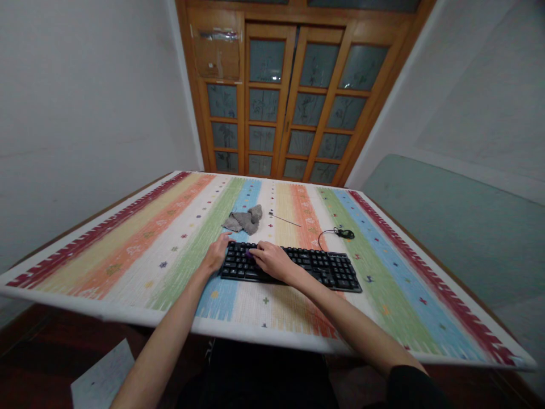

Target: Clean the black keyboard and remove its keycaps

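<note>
Left hand (217, 254): at the left end of the black plastic computer keyboard (323, 268), fingers curled against its edge and touching it; I cannot tell whether they clamp it.
Right hand (272, 260): palm down across the left half of the keys, fingers drawn together on a small purple object (248, 255), too small to identify.
Keyboard position: flat on the table near its front edge, slightly askew, the right end closer to the person.
Cable: a thin black cord (340, 233) ends in a small coil just behind the keyboard's right end.
Cloth: a crumpled grey rag (246, 221) lies beyond the hands, apart from the keyboard.
Stick: a thin dark rod (284, 218) lies just right of the rag.
Surface: a woven table cover (128, 244) striped lengthwise in red, yellow, orange, white, green and blue.
Room: white walls (85, 102) on both sides; a wooden door with frosted glass panes (293, 91) behind the far edge; a pale green panel (447, 227) at the right; a pale sheet (100, 378) on the dark floor, lower left.
</note>
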`<state>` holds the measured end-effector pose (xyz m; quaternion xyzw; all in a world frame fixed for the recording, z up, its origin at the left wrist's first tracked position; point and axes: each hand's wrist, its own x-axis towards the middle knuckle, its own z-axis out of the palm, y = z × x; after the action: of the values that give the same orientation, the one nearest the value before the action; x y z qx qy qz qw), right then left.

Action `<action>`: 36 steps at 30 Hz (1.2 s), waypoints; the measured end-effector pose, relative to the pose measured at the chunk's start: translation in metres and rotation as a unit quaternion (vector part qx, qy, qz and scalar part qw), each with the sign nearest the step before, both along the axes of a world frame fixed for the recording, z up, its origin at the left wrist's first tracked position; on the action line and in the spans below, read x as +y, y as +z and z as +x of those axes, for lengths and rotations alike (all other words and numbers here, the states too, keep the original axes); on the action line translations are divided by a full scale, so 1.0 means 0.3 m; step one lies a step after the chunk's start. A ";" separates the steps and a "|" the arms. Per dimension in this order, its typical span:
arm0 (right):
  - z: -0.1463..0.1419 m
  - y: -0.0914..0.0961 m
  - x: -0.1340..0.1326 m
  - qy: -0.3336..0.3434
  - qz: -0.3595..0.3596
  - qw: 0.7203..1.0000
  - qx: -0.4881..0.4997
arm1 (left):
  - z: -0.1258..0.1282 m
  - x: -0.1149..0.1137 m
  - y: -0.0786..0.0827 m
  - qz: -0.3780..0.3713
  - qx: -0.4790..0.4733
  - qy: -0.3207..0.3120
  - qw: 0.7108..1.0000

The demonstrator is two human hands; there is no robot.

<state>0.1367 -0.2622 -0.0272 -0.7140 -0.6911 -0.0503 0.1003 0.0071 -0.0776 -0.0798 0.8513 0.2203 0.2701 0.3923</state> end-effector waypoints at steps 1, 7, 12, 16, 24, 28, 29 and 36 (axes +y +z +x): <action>0.003 -0.004 -0.004 0.007 -0.001 1.000 -0.005 | 0.000 0.000 0.000 0.001 0.000 0.000 1.000; 0.019 -0.010 -0.049 0.048 -0.046 0.997 -0.045 | -0.001 -0.001 0.003 0.002 -0.004 0.001 1.000; 0.023 0.019 -0.075 0.048 -0.074 0.994 -0.067 | -0.001 0.000 0.000 -0.003 -0.001 -0.001 1.000; 0.026 0.026 -0.068 0.030 -0.071 0.996 -0.040 | 0.001 0.005 -0.006 -0.001 -0.003 -0.005 1.000; 0.051 -0.007 -0.046 -0.008 0.034 0.999 0.006 | 0.003 0.003 -0.007 0.010 -0.008 -0.004 1.000; 0.055 -0.021 -0.064 0.032 -0.022 0.999 -0.020 | 0.000 0.001 -0.004 0.004 -0.007 0.001 1.000; 0.055 -0.021 -0.071 0.040 -0.035 0.998 -0.030 | 0.000 0.000 -0.003 0.004 -0.007 0.002 1.000; 0.060 0.004 -0.117 0.061 -0.077 0.993 -0.059 | 0.000 0.001 0.002 0.006 0.000 -0.002 1.000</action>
<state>0.1548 -0.2973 -0.0259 -0.6722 -0.7396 -0.0327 0.0065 0.0071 -0.0773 -0.0791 0.8539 0.2172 0.2710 0.3877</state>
